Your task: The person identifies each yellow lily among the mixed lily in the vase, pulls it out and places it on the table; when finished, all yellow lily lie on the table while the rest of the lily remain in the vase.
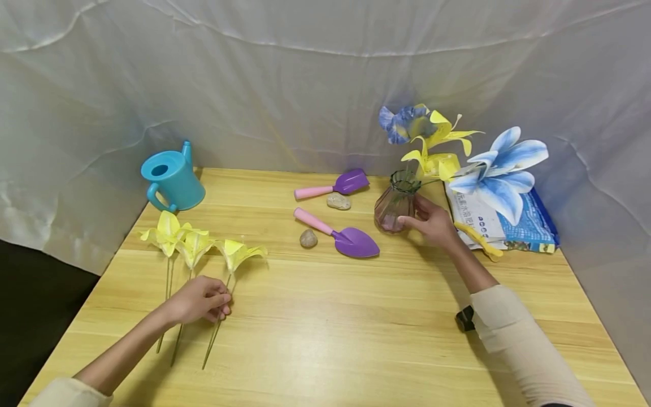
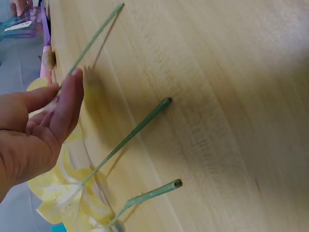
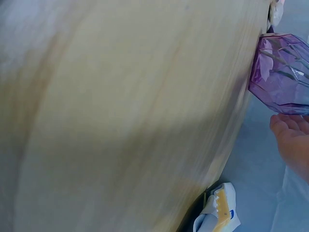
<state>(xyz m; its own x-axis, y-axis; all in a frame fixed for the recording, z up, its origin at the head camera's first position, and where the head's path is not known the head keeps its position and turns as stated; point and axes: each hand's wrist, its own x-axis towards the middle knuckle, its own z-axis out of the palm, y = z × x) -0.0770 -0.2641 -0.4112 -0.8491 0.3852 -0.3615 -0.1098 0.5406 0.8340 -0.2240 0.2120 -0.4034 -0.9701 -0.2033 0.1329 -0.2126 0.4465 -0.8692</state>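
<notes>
Three yellow artificial lilies (image 1: 168,234) lie side by side on the left of the table. My left hand (image 1: 200,299) pinches the green stem (image 2: 91,43) of the rightmost lily (image 1: 236,254) between thumb and fingers. The other two stems lie beneath and beside that hand. At the back right, my right hand (image 1: 432,223) holds the side of a purple-tinted glass vase (image 1: 394,206), thumb in front and fingers partly hidden behind it. The vase stands upright with a dark blue flower (image 1: 402,124), yellow lilies (image 1: 439,164) and a large blue-and-white lily (image 1: 500,172) in it.
A blue watering can (image 1: 175,181) stands at the back left. Two purple trowels with pink handles (image 1: 356,243) lie mid-table near two stones (image 1: 308,238). Blue-and-white packets (image 1: 529,226) and a yellow strip (image 1: 480,240) lie right of the vase. A black object (image 1: 465,319) sits by my right sleeve.
</notes>
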